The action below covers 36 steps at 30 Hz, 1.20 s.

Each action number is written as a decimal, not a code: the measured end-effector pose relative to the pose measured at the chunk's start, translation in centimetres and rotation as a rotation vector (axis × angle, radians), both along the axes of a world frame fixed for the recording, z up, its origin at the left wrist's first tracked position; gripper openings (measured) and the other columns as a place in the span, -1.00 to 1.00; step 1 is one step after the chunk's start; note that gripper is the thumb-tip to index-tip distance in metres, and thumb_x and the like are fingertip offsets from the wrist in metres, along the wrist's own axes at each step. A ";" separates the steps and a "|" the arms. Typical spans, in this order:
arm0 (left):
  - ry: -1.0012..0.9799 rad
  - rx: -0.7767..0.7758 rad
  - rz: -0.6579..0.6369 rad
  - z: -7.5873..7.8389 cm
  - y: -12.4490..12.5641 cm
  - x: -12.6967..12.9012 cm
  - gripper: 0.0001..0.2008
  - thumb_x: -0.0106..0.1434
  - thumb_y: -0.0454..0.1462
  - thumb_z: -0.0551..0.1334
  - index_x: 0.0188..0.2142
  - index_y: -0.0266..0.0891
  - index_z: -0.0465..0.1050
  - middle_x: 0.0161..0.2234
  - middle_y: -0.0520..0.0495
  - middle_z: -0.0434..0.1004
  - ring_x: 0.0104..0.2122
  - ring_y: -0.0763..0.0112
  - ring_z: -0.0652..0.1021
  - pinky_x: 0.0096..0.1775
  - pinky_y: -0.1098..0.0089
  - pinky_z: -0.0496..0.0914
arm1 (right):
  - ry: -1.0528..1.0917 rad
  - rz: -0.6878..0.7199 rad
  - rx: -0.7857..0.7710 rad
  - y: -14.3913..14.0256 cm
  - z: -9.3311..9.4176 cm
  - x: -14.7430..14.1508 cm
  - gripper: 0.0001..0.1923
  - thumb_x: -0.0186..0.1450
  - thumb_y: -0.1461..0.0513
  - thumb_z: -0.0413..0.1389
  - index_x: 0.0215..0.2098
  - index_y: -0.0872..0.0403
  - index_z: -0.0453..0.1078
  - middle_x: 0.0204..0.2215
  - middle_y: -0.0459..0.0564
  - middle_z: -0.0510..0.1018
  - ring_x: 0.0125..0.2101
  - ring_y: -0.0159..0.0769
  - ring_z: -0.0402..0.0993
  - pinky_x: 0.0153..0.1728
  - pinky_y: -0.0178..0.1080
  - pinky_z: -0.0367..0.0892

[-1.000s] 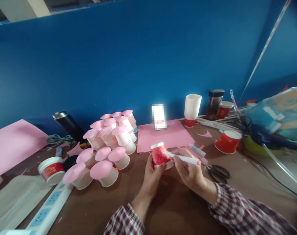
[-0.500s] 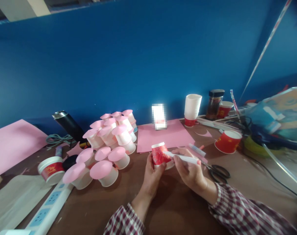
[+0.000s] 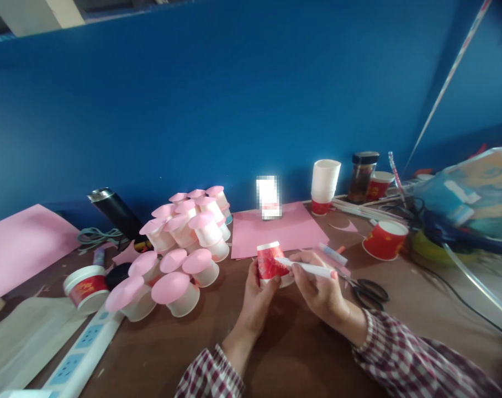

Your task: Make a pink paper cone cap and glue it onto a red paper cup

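Note:
My left hand (image 3: 257, 296) grips a small red paper cup (image 3: 269, 261) held upside down over the brown table, just in front of a pink paper sheet (image 3: 275, 229). In my right hand (image 3: 321, 287) is a white pen (image 3: 308, 268), its tip touching the cup's side. Both sleeves are red-and-white plaid. To the left sits a heap of white cups with pink round tops (image 3: 180, 243).
Black scissors (image 3: 369, 291) and a glue stick (image 3: 332, 254) lie right of my hands. A red cup (image 3: 384, 240), a stack of white cups (image 3: 324, 185), a dark jar (image 3: 362, 176), a plastic bag (image 3: 470, 199) and cables are further right. A power strip (image 3: 83, 354), black flask (image 3: 116, 213) and pink sheet (image 3: 21, 243) are on the left.

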<state>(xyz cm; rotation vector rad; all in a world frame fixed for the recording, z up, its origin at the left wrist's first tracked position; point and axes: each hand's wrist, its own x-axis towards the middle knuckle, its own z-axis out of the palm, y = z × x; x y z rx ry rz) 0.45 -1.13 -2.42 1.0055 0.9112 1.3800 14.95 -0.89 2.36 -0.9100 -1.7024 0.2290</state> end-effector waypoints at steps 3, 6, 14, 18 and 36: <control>0.010 -0.001 0.006 0.0 0.0 0.0 -0.45 0.09 -0.15 0.32 0.06 -0.21 0.26 -0.02 -0.18 0.46 -0.02 0.18 0.46 0.04 0.20 0.28 | -0.008 0.003 0.003 0.0 0.0 0.0 -0.82 0.35 0.18 -0.06 -0.31 0.01 0.36 -0.45 0.00 0.51 -0.43 -0.25 0.48 -0.39 -0.21 0.48; 0.006 -0.004 -0.005 0.1 0.0 -0.1 -0.44 0.07 -0.15 0.34 0.06 -0.21 0.27 -0.02 -0.18 0.46 -0.02 0.17 0.46 0.04 0.20 0.28 | -0.008 0.000 0.002 0.1 0.0 0.1 -0.79 0.36 0.19 -0.09 -0.33 0.00 0.35 -0.46 0.01 0.50 -0.43 -0.25 0.48 -0.39 -0.20 0.48; 0.022 0.019 0.001 0.9 -0.3 0.3 -0.45 0.07 -0.14 0.33 0.03 -0.25 0.28 -0.03 -0.19 0.46 -0.01 0.15 0.44 0.03 0.21 0.28 | -0.012 -0.033 -0.021 0.2 -0.8 0.1 -0.91 0.32 0.26 -0.02 -0.27 0.05 0.32 -0.40 -0.02 0.51 -0.41 -0.29 0.48 -0.36 -0.26 0.43; 0.050 0.027 0.003 0.6 -0.2 0.3 -0.45 0.09 -0.15 0.31 0.05 -0.25 0.26 -0.02 -0.20 0.45 -0.01 0.14 0.44 0.04 0.19 0.26 | -0.014 -0.039 -0.019 0.2 -0.8 0.2 -0.92 0.32 0.26 -0.01 -0.26 0.06 0.31 -0.41 -0.02 0.51 -0.41 -0.30 0.48 -0.37 -0.27 0.41; 0.036 0.039 -0.018 0.1 0.0 0.0 -0.45 0.10 -0.19 0.31 0.07 -0.23 0.24 0.00 -0.18 0.43 -0.01 0.18 0.43 0.04 0.23 0.26 | -0.052 -0.070 -0.024 0.0 -0.4 0.2 -0.92 0.32 0.29 -0.02 -0.26 0.09 0.31 -0.45 -0.04 0.47 -0.46 -0.34 0.44 -0.40 -0.30 0.37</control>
